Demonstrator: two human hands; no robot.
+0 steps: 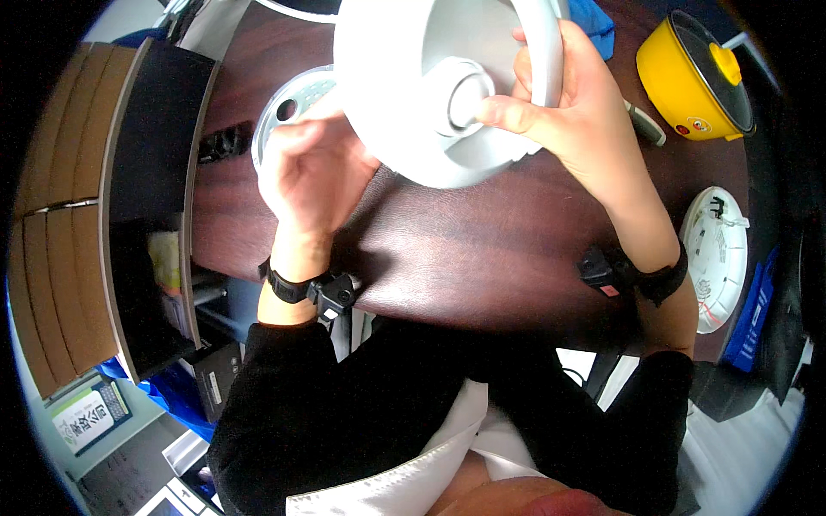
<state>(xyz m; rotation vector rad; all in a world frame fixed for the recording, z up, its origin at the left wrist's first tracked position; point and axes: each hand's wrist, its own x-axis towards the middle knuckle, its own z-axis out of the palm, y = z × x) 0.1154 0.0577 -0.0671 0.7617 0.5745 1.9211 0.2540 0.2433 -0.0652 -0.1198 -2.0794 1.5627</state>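
A large white rounded plastic appliance part (383, 103), with a thick curved handle (544, 52) and a round knob-like piece (467, 96), is held up over the far part of the table. My right hand (572, 112) wraps its fingers round the handle, and its thumb reaches to the knob-like piece. At the near left side of the white part is my left hand (314, 168), slightly blurred, palm turned up and fingers apart. Whether its fingertips touch the white part I cannot tell. Behind that hand lies a pale, round perforated disc (286, 109) with a larger dark hole, partly covered.
A brown wooden table (482, 249) spans the middle. At the far right stands a yellow pot (684, 77) with a dark lid, near a handle (647, 125) of something hidden. A round white item (716, 258) lies on the right edge. Shelving (151, 198) borders the left.
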